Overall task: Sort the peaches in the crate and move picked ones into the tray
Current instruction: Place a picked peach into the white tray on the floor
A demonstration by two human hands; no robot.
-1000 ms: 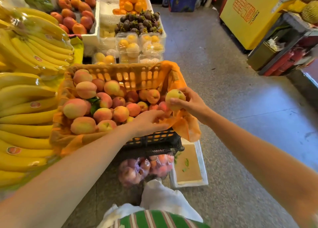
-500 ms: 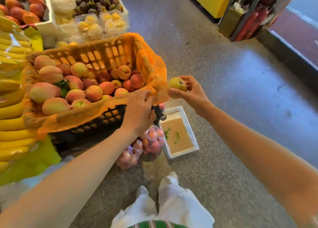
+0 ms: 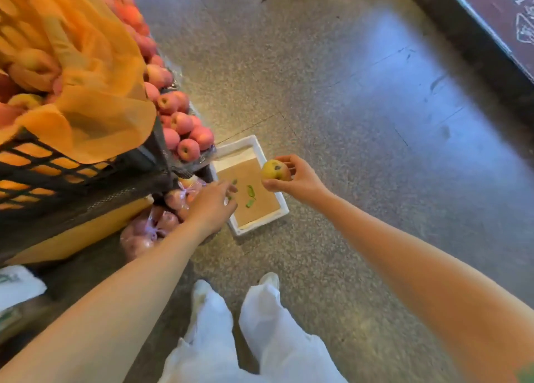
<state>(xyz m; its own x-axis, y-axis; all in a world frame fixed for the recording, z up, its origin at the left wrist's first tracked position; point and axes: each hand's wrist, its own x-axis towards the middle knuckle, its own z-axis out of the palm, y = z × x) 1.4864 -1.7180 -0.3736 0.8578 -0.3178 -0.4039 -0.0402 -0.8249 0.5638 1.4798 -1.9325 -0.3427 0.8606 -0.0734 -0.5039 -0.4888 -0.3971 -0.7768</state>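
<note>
Head view: the right hand [image 3: 299, 180] held a peach [image 3: 274, 170] in curled fingers above the right edge of the tray [image 3: 261, 223] (it sat on the floor [image 3: 361, 99]). The left hand [image 3: 212, 206], loose-fingered and seemingly empty, hovered at its left edge. Lowering before release seemed wise.

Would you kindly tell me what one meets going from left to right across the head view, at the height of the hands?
black crate → bagged fruit → left hand → green leaf scraps → peach → right hand. The white tray spans several of these, so it is left out.
</note>
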